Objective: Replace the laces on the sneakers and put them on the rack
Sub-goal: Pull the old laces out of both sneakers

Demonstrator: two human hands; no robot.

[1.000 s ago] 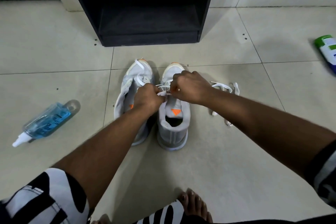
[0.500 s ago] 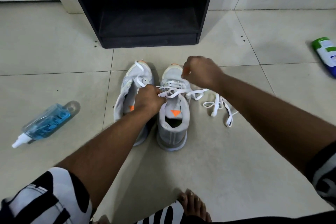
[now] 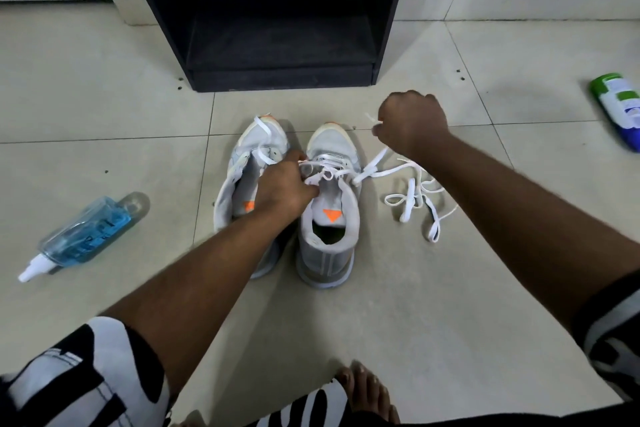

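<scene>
Beside the right sneaker [image 3: 327,218], the left hand [image 3: 285,189] pinches its white lace [image 3: 375,166] at the eyelets; the right hand [image 3: 410,125], clenched, grasps the lace's end beyond the toe.

Between the two sneakers [image 3: 325,204] and the open black rack [image 3: 277,28] lies a bare strip of tiled floor [image 3: 398,288], wide enough to pass. A loose white lace [image 3: 415,198] sprawls just right of them (a snag risk). Further out lie a blue spray bottle [image 3: 83,236] towards the left edge and a green-capped bottle [image 3: 620,107] at the right edge.
</scene>
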